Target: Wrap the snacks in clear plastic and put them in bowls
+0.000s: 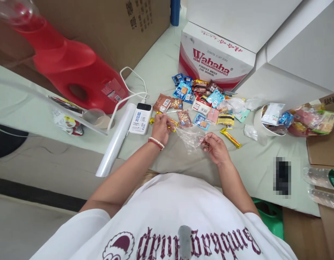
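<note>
A clear plastic bag [190,139] is stretched between my two hands, low over the cloth. My left hand [162,129], with beaded bracelets at the wrist, pinches its left side. At the right edge, my right hand [214,145] grips the bag between thumb and fingers. Just past the bag lie a brown cookie packet [184,118] and a blue snack packet [201,121]. Yellow wrappers show beside my left fingers, partly covered by them. To the right of my right hand rests a yellow snack stick [231,138]. Whether the bag contains anything cannot be made out.
A Wahaba water carton [215,59] stands behind the snack pile. To the left are a white power bank [140,118] with a cable, a plastic roll [117,141] and a big red jug [83,72]. A white container [264,124] of packets sits right.
</note>
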A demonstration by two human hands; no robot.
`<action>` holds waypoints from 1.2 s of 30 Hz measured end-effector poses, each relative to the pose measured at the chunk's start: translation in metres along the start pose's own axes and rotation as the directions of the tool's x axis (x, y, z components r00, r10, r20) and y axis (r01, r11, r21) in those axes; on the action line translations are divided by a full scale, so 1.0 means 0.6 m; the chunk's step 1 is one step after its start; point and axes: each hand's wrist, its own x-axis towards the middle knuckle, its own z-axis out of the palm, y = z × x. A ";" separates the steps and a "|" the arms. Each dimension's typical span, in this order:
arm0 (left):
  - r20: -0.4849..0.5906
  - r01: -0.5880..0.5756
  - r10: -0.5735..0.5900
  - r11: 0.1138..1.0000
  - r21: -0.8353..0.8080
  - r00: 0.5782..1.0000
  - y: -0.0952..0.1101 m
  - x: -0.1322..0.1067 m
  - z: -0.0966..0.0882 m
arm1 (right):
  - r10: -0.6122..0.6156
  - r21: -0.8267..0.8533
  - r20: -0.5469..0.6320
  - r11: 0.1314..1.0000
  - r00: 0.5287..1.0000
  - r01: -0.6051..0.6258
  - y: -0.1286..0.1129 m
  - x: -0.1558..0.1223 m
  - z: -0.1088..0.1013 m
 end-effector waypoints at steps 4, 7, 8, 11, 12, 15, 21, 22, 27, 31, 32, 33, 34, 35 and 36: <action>-0.110 -0.072 0.083 0.992 0.102 0.990 -0.021 -0.074 -0.015 | -0.047 0.052 -0.061 0.997 0.997 0.050 0.009 -0.012 0.035; -0.203 -0.033 0.086 0.967 0.253 0.976 -0.038 -0.125 -0.040 | -0.093 0.032 -0.083 0.995 0.992 0.096 0.017 -0.021 0.058; -0.221 -0.036 0.101 0.959 0.280 0.970 -0.038 -0.134 -0.051 | -0.105 0.022 -0.085 0.994 0.991 0.108 0.019 -0.024 0.063; -0.295 -0.121 0.217 0.943 0.311 0.931 -0.021 -0.147 -0.093 | -0.131 0.016 -0.110 0.991 0.985 0.134 0.022 -0.034 0.067; -0.324 -0.160 0.264 0.936 0.314 0.908 -0.011 -0.150 -0.110 | -0.138 0.021 -0.128 0.990 0.982 0.142 0.022 -0.037 0.066; -0.259 -0.205 0.299 0.920 0.334 0.918 0.011 -0.169 -0.153 | -0.151 0.029 -0.180 0.987 0.972 0.159 0.024 -0.049 0.061; 0.311 0.079 -0.243 0.886 0.458 0.919 -0.032 -0.180 -0.099 | -0.143 0.030 -0.131 0.989 0.981 0.148 0.041 -0.071 0.086; 0.297 0.081 -0.219 0.906 0.414 0.929 -0.045 -0.171 -0.076 | -0.133 0.031 -0.118 0.990 0.984 0.138 0.043 -0.072 0.091; 0.135 0.138 -0.140 0.990 0.029 0.981 -0.080 -0.127 -0.010 | -0.133 0.055 -0.200 0.988 0.971 0.146 0.044 -0.068 0.072; 0.256 0.327 -0.329 0.944 0.050 0.909 -0.052 -0.116 -0.041 | -0.104 0.076 -0.267 0.989 0.958 0.129 0.033 -0.061 0.017; 0.333 0.370 -0.391 0.920 0.126 0.858 -0.040 -0.113 -0.054 | -0.089 0.063 -0.267 0.992 0.960 0.110 0.029 -0.060 0.003; 0.404 0.400 -0.453 0.891 0.214 0.794 -0.028 -0.111 -0.067 | -0.073 0.043 -0.261 0.995 0.962 0.087 0.025 -0.060 -0.011; 0.456 0.413 -0.508 0.861 0.298 0.731 -0.016 -0.107 -0.079 | -0.057 0.017 -0.252 0.998 0.966 0.063 0.021 -0.059 -0.025; 0.484 0.413 -0.552 0.832 0.370 0.679 -0.006 -0.102 -0.091 | -0.043 -0.011 -0.241 0.999 0.970 0.041 0.016 -0.058 -0.039; 0.492 0.403 -0.580 0.811 0.425 0.649 0.002 -0.097 -0.102 | -0.033 -0.040 -0.232 0.999 0.972 0.025 0.012 -0.057 -0.052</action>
